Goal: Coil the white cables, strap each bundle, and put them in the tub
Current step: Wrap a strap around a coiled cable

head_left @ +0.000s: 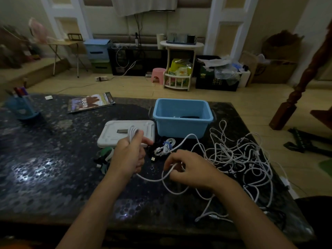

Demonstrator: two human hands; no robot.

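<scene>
Person's standing at a dark speckled counter [53,168], both forearms out over it. Left hand [128,155] is raised a bit, fingers [138,136] curled round a small coil of white cable [132,132]; several loops stick up above the fist, w/ thumb pressed alongside. From under that hand the same cable runs down & right in a slack curve [149,179] to the right hand [188,169], which pinches it between thumb & curled fingertips, low over the counter.

Right of the hands: a big loose tangle of white cables [239,155] spread over the counter's right side, some loops reaching nr the front edge. A few dark cables are mixed in, can't tell how many.

Behind the hands, a light blue tub [181,126] sits open; something dark & something white lie on its bottom, too dim to ID. Just left of the tub, touching or nearly so, a white lid [111,135] lies flat w/ a dark label in the middle. In front of the tub, btw the two hands, a small strapped white bundle [165,147] w/ a blue tie round it, lying beside some dark straps.

By the left wrist: green & white strap rolls [106,153]. Far left, a blue pen holder [22,106] w/ markers; a magazine [91,103] lies flat nr the back edge.
</scene>
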